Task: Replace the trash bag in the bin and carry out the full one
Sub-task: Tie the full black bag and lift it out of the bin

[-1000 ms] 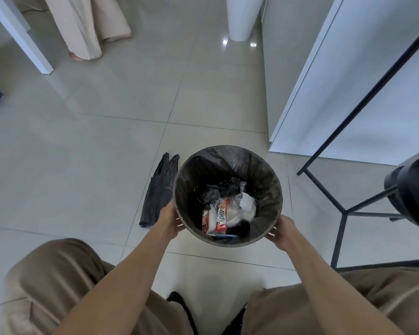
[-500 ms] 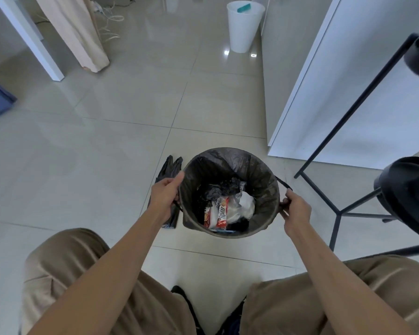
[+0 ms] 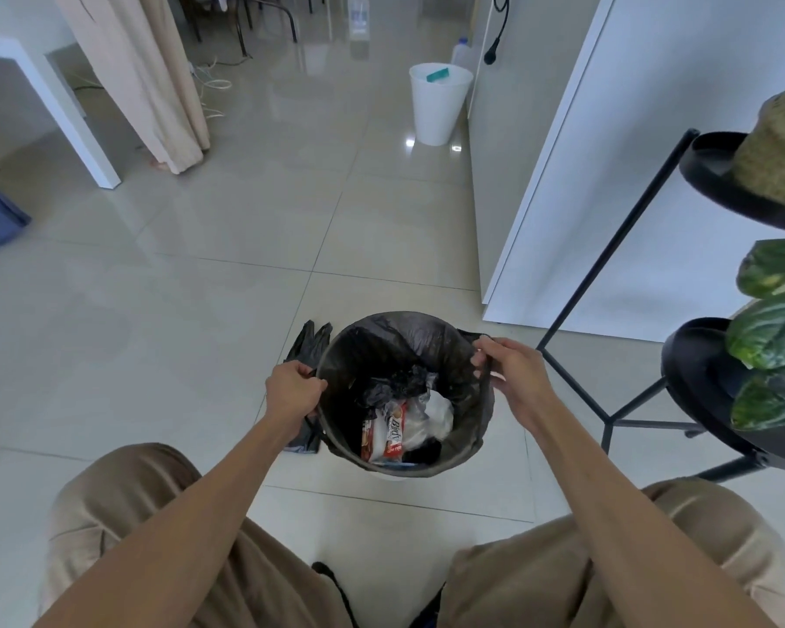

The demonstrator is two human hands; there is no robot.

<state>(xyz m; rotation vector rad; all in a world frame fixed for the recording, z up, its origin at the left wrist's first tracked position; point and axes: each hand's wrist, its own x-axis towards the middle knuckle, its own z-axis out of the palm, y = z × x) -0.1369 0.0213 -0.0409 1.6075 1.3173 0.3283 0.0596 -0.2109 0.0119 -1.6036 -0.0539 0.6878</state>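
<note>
Bag (image 3: 381, 342), holding wrappers (image 3: 393, 435), gapes open between the two grips. Left hand (image 3: 293, 392) curls tight round its left rim; right hand (image 3: 513, 378) pinches the right handle. A folded spare bag (image 3: 311, 344) lies on the floor just beyond the left hand.

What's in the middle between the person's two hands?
In the head view, the open black trash bag spans the gap between the left hand and the right hand, each gripping its edge. Inside lie wrappers and crumpled plastic.
</note>
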